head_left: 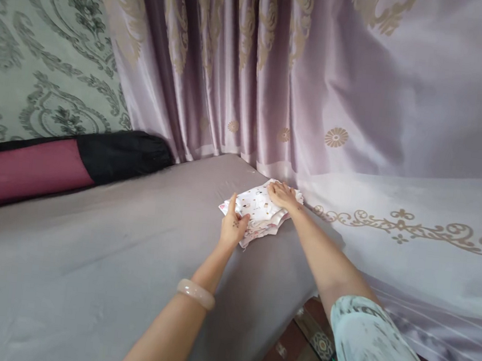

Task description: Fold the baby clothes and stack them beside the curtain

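A stack of folded white cloths point(259, 203) with a small colourful print lies on the grey bed sheet, close to the curtain. Its layers show along the near side, with uneven edges. My left hand point(233, 224) touches the left end of the stack, thumb and index finger apart; its other fingers are partly hidden. On top of the stack, toward its right end, my right hand point(282, 196) lies flat with fingers stretched out. A pale bangle point(196, 294) circles my left wrist.
The grey-sheeted bed point(83, 284) spreads to the left. A long black and dark pink bolster-like bundle point(123, 156) rests against the patterned wall. Purple curtains point(266, 103) hang behind and to the right. Patterned floor point(304, 354) shows below the bed's edge.
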`<action>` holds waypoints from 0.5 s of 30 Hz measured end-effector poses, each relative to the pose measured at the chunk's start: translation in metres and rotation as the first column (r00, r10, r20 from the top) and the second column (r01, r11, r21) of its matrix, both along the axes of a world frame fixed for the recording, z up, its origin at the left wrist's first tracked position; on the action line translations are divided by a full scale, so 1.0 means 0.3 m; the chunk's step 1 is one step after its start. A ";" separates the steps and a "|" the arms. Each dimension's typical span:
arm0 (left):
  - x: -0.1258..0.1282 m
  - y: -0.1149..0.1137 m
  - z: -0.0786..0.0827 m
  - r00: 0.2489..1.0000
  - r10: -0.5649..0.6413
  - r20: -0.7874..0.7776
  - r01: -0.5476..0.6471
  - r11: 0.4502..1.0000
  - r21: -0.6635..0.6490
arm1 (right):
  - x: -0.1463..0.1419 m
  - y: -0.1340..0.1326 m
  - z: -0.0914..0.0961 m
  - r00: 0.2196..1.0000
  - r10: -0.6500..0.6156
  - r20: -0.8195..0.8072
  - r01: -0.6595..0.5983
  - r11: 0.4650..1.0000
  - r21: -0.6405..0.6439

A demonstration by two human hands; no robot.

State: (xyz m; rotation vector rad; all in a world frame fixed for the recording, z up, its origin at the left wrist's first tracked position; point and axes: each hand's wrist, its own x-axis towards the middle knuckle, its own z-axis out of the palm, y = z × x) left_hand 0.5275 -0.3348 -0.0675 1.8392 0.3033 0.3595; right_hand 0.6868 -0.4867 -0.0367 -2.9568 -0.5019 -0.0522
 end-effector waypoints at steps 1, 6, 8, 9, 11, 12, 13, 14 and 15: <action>0.002 0.002 0.000 1.000 -0.004 -0.025 0.005 0.999 0.037 | -0.001 0.000 -0.008 1.000 -0.005 -0.007 0.005 1.000 0.008; 0.010 0.015 -0.011 0.990 -0.081 -0.115 0.076 0.996 -0.047 | -0.019 -0.010 -0.002 0.998 -0.035 -0.045 0.037 0.998 0.042; 0.004 0.031 -0.025 0.987 -0.124 -0.107 0.115 0.990 -0.084 | -0.036 -0.004 0.021 0.999 -0.024 -0.034 0.026 0.998 0.061; -0.001 0.041 -0.033 0.985 -0.139 -0.102 0.130 0.988 -0.088 | -0.049 0.005 0.034 1.000 -0.018 -0.015 0.019 0.997 0.070; -0.018 0.064 -0.048 0.980 -0.156 -0.122 0.148 0.986 -0.073 | -0.082 0.037 0.052 0.999 0.020 0.050 -0.025 0.996 0.085; -0.029 0.075 -0.054 0.978 -0.148 -0.144 0.141 0.988 -0.061 | -0.103 0.057 0.055 0.995 0.051 0.085 -0.059 0.994 0.093; -0.042 0.085 -0.057 0.973 -0.144 -0.182 0.136 0.989 -0.054 | -0.124 0.078 0.052 0.983 0.128 0.134 -0.142 0.985 0.101; -0.054 0.095 -0.057 0.965 -0.134 -0.224 0.125 0.991 -0.055 | -0.144 0.096 0.043 0.970 0.200 0.140 -0.215 0.971 0.100; -0.066 0.106 -0.055 0.960 -0.115 -0.257 0.102 0.993 -0.064 | -0.161 0.110 0.026 0.957 0.252 0.143 -0.266 0.959 0.094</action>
